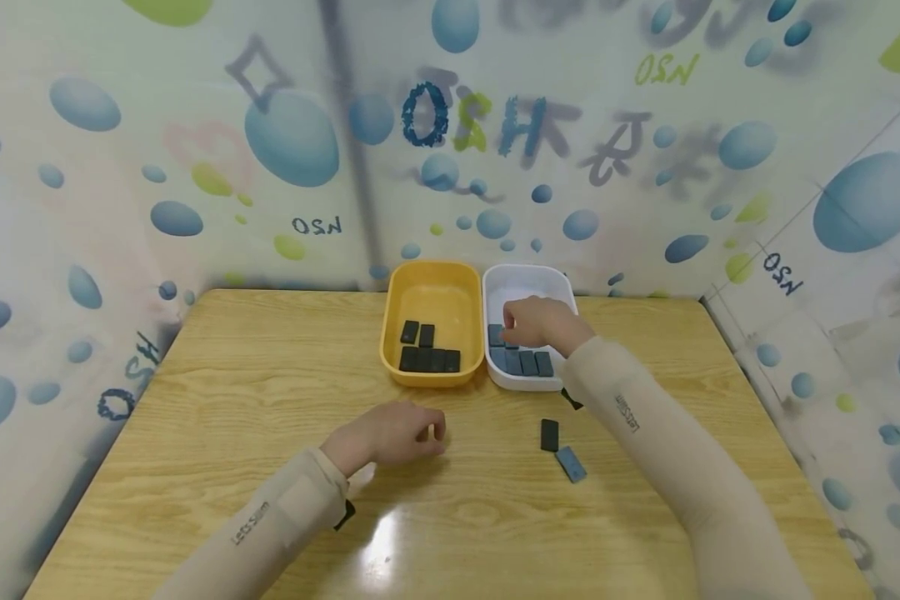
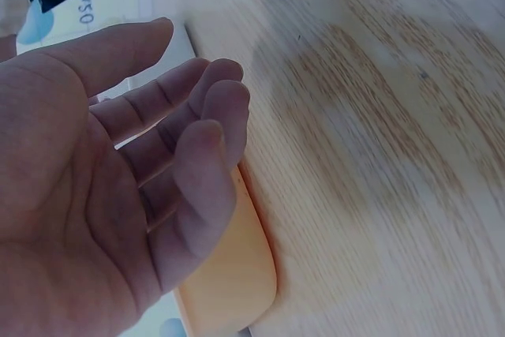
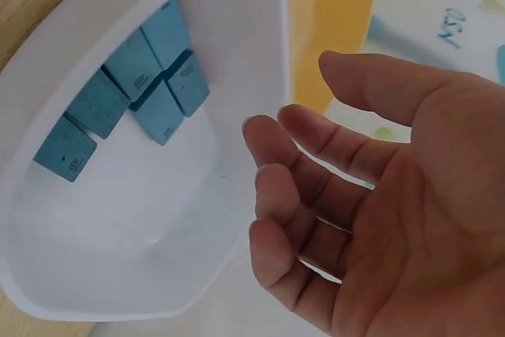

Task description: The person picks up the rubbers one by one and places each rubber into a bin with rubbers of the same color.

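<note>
My right hand (image 1: 537, 322) hangs over the white bin (image 1: 528, 277), its fingers loosely bent with nothing between them. Inside that bin lie several small blue rectangular blocks (image 3: 132, 65), grouped along one side in the right wrist view. Black blocks (image 1: 430, 360) of similar shape rest in the yellow bin (image 1: 435, 287), next to the white one. In front of the yellow bin, my left hand (image 1: 399, 433) hovers low over the table; its fingers (image 2: 207, 187) curve loosely and hold nothing. One black block (image 1: 549, 435) and one blue block (image 1: 571, 464) lie close together on the tabletop.
Both bins stand side by side at the far edge of the wooden table (image 1: 285, 358). Right behind them rises a wall covering (image 1: 390, 200) printed with blue and green spots. Another such wall (image 1: 840, 275) runs along the right side.
</note>
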Motion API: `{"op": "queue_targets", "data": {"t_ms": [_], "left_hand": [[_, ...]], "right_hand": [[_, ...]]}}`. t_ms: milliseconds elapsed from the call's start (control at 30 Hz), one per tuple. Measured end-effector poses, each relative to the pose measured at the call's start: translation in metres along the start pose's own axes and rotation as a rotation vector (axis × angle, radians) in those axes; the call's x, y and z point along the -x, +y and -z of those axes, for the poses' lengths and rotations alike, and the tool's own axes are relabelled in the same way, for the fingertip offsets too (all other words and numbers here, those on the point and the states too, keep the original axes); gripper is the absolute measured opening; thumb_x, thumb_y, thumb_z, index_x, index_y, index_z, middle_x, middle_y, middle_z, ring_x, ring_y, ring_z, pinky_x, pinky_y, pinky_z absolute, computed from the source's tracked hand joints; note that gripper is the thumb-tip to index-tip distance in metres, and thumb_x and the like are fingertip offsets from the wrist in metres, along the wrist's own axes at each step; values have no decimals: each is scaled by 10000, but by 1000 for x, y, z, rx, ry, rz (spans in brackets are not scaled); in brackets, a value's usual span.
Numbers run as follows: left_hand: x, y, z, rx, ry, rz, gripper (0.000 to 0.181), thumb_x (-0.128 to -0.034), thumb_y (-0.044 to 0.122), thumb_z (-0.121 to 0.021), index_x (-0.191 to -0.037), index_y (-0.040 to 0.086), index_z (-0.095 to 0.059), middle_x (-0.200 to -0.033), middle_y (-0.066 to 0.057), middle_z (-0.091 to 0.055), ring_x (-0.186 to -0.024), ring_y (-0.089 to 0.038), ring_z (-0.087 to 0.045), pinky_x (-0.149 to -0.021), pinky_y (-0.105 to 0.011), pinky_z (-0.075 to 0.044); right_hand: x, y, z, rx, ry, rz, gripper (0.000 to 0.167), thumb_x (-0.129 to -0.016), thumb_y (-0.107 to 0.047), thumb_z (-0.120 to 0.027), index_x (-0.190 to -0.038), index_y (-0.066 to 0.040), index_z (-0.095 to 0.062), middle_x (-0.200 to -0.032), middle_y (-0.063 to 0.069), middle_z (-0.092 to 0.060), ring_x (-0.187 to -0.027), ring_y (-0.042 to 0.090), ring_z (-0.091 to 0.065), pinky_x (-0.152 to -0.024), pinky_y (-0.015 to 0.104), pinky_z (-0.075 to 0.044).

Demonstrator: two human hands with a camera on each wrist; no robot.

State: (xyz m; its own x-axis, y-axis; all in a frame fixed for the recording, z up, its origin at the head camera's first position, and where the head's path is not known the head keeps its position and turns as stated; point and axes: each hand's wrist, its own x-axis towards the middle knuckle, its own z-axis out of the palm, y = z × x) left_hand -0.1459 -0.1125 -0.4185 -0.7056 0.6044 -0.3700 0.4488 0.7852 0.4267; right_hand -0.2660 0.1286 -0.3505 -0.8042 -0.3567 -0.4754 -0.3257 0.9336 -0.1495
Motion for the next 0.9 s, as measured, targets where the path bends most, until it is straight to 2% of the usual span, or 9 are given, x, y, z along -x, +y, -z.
{"op": "queue_targets", "data": {"t_ms": [367, 667, 900], "left_hand": [[-4, 2, -2, -13, 20, -30, 105, -947, 342, -621, -991, 247, -629, -786, 84, -591, -687, -81, -530, -640, -289, -440], [-5, 5, -2, -3, 19, -39, 105, -951, 334, -618, -998, 241, -632, -801, 83, -604, -695, -79, -533, -647, -287, -444], [-6, 5, -4, -3, 24, -49, 128, -952, 336, -617, -1019, 229, -636, -808, 81, -608, -694, -77, -535, -650, -284, -444]], "right_hand": [[37, -5, -12, 12, 54, 49, 216, -977, -325, -551, -1075, -132, -537, -790, 16, -573, -671, 169, -515, -610, 303, -387], [59, -4, -28, -20, 100, 80, 252, -967, -350, -577, -1090, -134, -537, -764, -4, -585, -637, 156, -517, -587, 294, -383], [74, -5, -41, -20, 118, 103, 213, -967, -322, -588, -1066, -141, -538, -753, 2, -576, -634, 159, -507, -579, 292, -381]]}}
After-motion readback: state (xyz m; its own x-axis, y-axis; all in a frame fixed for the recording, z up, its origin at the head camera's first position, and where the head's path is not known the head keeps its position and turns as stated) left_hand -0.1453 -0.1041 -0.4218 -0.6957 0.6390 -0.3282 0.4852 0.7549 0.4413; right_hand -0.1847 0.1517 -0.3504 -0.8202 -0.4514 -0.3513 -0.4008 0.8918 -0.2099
